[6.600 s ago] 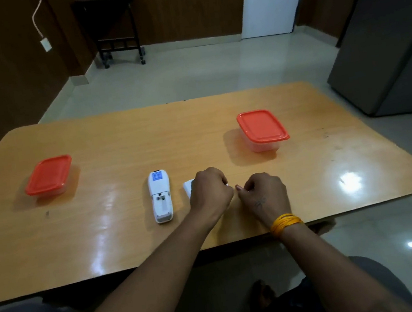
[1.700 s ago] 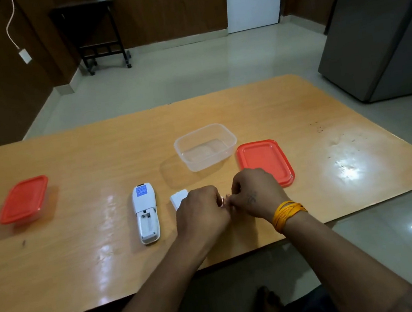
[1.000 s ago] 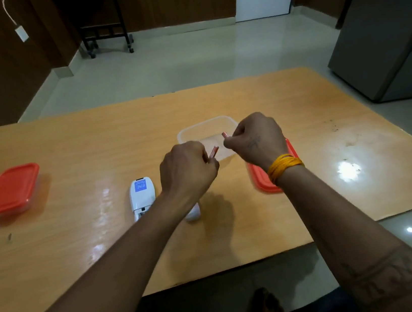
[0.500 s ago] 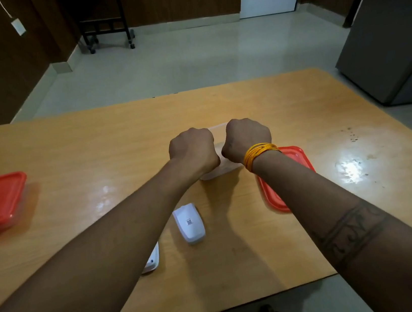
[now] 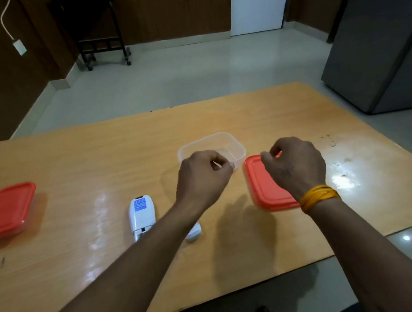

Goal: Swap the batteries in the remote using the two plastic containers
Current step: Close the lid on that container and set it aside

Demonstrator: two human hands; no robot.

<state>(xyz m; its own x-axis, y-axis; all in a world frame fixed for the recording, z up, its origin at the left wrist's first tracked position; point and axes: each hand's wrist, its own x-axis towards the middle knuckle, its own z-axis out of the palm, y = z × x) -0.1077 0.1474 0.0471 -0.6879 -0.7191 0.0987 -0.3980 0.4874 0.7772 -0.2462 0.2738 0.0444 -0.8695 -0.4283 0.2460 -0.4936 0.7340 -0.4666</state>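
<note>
Head view, nearest first: two bare forearms reach out over the tabletop, the right one with a yellow thread band at the wrist. Beneath the left forearm lies the white battery cover, partly hidden, and just left of it the remote lies back-up with its compartment uncovered; whether any cells sit in it is too small to tell.

Further out, the left hand hovers with its fingers loosely curled at the near rim of the open clear container. Nothing can be made out between them, so I cannot tell whether they pinch anything. The right hand hangs over the loose red lid, which lies flat on the tabletop just right of the clear container; its fingers are curled too, and I see nothing held in them.

Inside the clear container the floor looks pale and blurred; I cannot confirm batteries there, though the hands' position suggests the old cells belong in it. Well to the left, the second container sits with its red lid on.

My judgement: the opening half is done, with the cover off and one tub unlidded. What is left is the closed tub, likely the source of fresh cells, then loading the remote, snapping the cover back and relidding both tubs.

Beyond the tabletop are a pale floor, a dark stand and a grey cabinet.
</note>
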